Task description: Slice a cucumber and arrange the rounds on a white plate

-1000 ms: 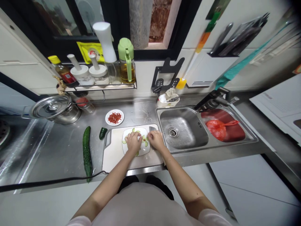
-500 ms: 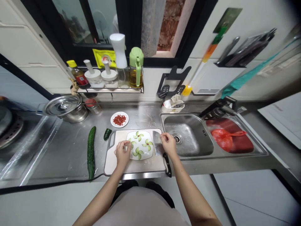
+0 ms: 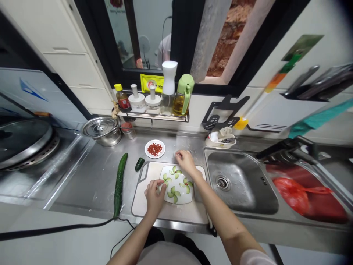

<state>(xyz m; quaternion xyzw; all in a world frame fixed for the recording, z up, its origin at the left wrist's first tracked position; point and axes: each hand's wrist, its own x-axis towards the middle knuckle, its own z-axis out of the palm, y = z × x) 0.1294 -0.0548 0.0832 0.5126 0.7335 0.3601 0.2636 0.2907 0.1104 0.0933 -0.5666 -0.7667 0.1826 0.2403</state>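
Note:
A white squarish plate (image 3: 182, 200) sits on the cutting board (image 3: 143, 206), bearing pinwheels of green-edged cucumber slices (image 3: 173, 194), some with a red bit at the centre. My left hand (image 3: 154, 198) is at the plate's left edge beside the left pinwheel, thumb and index finger apart. Above the plate's far edge is my right hand (image 3: 185, 161), fingertips pinched together; whatever they hold is too small to make out. To its left stands a small white dish (image 3: 147, 151) of red goji berries (image 3: 154, 149). My right forearm covers most of the knife (image 3: 213, 229).
A whole cucumber (image 3: 120, 186) and a cut cucumber end (image 3: 139, 164) lie left of the board. Behind are a lidded pot (image 3: 103, 132) and a seasoning rack (image 3: 154, 116). The sink (image 3: 234, 180) is at right, with a red plastic bag (image 3: 292, 195) beyond.
My right hand has moved left from above the knife to the plate's far side, near the berry dish. My left hand stays by the plate's left edge. The camera view has shifted.

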